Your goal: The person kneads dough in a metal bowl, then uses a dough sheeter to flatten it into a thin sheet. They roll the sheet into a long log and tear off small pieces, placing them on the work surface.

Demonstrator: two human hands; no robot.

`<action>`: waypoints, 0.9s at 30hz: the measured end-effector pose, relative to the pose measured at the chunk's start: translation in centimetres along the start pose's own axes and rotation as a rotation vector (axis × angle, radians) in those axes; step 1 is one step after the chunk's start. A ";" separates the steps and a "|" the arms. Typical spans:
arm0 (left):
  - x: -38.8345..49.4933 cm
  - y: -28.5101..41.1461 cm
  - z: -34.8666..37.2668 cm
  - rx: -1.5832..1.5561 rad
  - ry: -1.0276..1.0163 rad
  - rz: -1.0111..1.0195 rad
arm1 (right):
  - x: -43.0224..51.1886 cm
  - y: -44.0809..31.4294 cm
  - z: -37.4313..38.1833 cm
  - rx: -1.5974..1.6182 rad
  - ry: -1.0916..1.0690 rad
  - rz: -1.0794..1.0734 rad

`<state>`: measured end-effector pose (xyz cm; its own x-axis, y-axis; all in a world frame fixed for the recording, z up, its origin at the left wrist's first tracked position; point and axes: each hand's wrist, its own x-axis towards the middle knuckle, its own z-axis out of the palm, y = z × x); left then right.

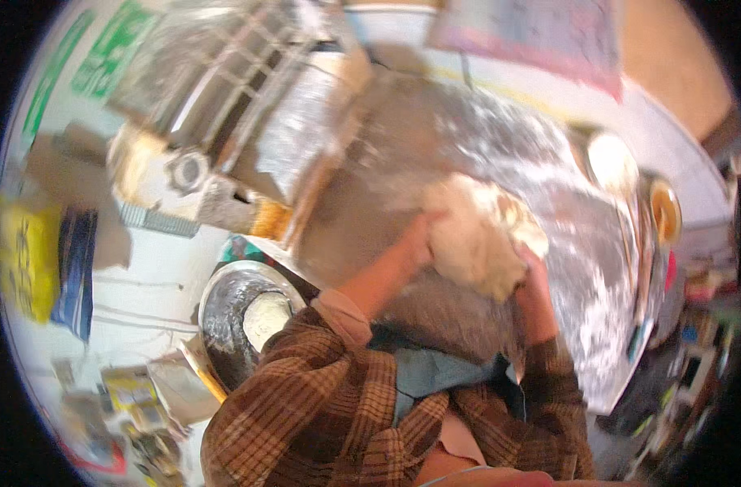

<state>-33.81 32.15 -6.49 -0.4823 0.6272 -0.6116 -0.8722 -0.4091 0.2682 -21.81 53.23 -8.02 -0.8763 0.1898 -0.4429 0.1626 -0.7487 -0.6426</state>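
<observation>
A large, pale lump of dough [477,243] is between my two hands above a brown work table dusted with flour [358,231]. My left hand [428,234] grips the dough at its left side. On the lower right edge of the dough, my right hand [532,268] has its fingers closed. The dough is blurred and its underside cannot be seen, so whether it touches the table is unclear.
At the left, a metal bowl [215,322] holds another piece of dough [267,319]. A machine with a barred guard [224,79] stands at the upper left. Round containers, one white-topped [613,163] and one orange-brown [666,210], line the right edge beside thin rods [631,255].
</observation>
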 end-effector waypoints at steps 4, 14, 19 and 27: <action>-5.5 -0.3 2.0 0.120 -0.008 0.070 | -2.8 -0.6 2.4 -0.077 -0.042 0.068; -27.7 19.8 10.9 0.298 -0.338 0.631 | -5.1 -8.4 31.7 -0.075 -0.248 -0.308; -35.8 42.8 14.0 0.866 0.330 1.745 | 1.3 -8.0 49.9 -0.123 -0.954 -0.447; -35.4 51.3 8.1 1.589 0.732 1.549 | 7.8 -5.0 46.1 -0.533 -0.779 -0.330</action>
<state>-62.18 -5.68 34.90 -0.8185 0.0698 0.5702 0.4474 0.7000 0.5566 -50.35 29.22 20.54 -0.9362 -0.2750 0.2188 -0.1276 -0.3142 -0.9407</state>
